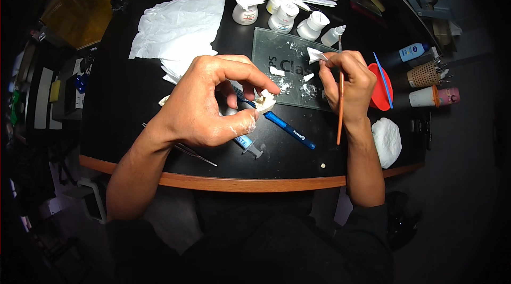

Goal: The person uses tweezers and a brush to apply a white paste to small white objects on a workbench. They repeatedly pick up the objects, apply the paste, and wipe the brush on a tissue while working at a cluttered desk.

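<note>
Between the thumb and index finger of my left hand (199,100) is a small cream-white piece like a dental plaster model (264,102). White residue marks that thumb. My right hand (351,84) grips a thin brush (340,111) with an orange-brown handle, its end pointing down toward me. A folded scrap of white tissue (316,55) is pinched in the same fingers, over a glass slab (263,47). White powder and small tissue pieces (277,71) lie on the slab. Below my left hand are a blue-handled toothbrush (291,131), a syringe (249,145) and tweezers (197,153), partly hidden.
White jars (283,18) and a dropper bottle (333,35) stand behind the slab. White tissue sheets (178,26) lie at the left. To the right are a red dish (379,92), a blue stick, cups (423,96) and a crumpled white wad (386,143). The wooden desk edge (255,183) runs nearest me.
</note>
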`<state>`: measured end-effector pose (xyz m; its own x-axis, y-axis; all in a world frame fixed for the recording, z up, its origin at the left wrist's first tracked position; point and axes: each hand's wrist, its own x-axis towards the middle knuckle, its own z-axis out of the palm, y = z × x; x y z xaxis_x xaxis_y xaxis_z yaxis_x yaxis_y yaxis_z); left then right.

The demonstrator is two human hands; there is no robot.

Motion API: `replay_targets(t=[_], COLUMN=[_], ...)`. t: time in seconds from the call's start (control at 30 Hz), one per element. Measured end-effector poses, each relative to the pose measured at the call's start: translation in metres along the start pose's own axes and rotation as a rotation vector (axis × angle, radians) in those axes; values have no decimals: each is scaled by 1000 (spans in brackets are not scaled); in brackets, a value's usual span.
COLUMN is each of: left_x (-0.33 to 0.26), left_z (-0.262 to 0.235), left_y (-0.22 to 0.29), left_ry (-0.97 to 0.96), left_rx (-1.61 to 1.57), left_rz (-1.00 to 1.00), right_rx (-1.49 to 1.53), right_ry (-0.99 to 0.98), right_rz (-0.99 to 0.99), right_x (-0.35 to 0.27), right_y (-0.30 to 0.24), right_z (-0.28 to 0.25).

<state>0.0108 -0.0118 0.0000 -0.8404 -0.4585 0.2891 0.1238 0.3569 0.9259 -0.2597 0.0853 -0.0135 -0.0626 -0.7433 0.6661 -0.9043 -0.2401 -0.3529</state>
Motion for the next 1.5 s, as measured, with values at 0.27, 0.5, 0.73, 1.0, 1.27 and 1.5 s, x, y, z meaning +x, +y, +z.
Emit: replay_targets(t=[0.27,0.5,0.73,1.0,1.27,1.5], left_x=[1,-1,-2,-1,1,0], left_z=[3,6,10,14,12,12], left_y=[0,2,1,-5,-6,-6], left_ry=[14,11,-27,-14,-69,-72], left_rx=[-42,-104,-123,-164,-85,-76], left_rz=[7,-44,-2,82,97,91], right_rx=[1,851,1024,919,805,748], right_ry=[8,6,37,21,14,25], right_rz=[-72,25,-94,-90,-148,-157], right_x=[5,-22,-29,-27,-25,-25], right_y=[-14,-67,-80,-82,-81,-82], right_z=[-3,-9,-2,-4,-9,-7])
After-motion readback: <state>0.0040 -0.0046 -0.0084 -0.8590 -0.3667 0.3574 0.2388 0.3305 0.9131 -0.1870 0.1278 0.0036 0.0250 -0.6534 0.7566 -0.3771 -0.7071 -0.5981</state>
